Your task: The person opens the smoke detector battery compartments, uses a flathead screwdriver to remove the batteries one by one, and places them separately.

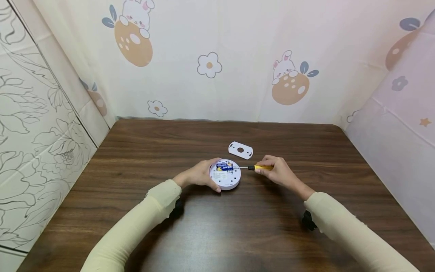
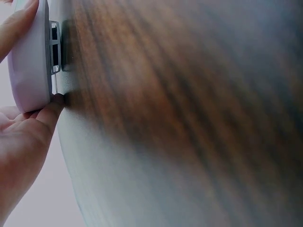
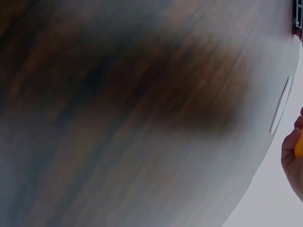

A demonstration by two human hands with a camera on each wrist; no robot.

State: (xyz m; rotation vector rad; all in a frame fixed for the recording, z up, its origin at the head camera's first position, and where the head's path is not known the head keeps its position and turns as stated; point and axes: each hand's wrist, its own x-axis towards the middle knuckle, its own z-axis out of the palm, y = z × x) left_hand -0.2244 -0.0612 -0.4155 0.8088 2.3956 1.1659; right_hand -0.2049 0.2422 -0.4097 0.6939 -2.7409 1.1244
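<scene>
A round white smoke detector (image 1: pixel 225 183) sits back up near the middle of the table, blue batteries (image 1: pixel 225 166) showing in its bay. My left hand (image 1: pixel 202 174) holds it by the left side, thumb at the near rim and fingers at the far rim. In the left wrist view the detector (image 2: pixel 29 61) is edge on, its slotted vent facing the tabletop. My right hand (image 1: pixel 279 172) grips the yellow handle of a screwdriver (image 1: pixel 250 167) from the right. The metal shaft points left, its tip at the batteries. Only part of the right hand (image 3: pixel 294 161) shows in the right wrist view.
Behind the detector lies a white mounting plate (image 1: pixel 234 151) with a round hole. The brown wooden table (image 1: pixel 163 143) runs back to a patterned curtain (image 1: pixel 238 98). A second floral panel (image 1: pixel 40 143) stands along the left side.
</scene>
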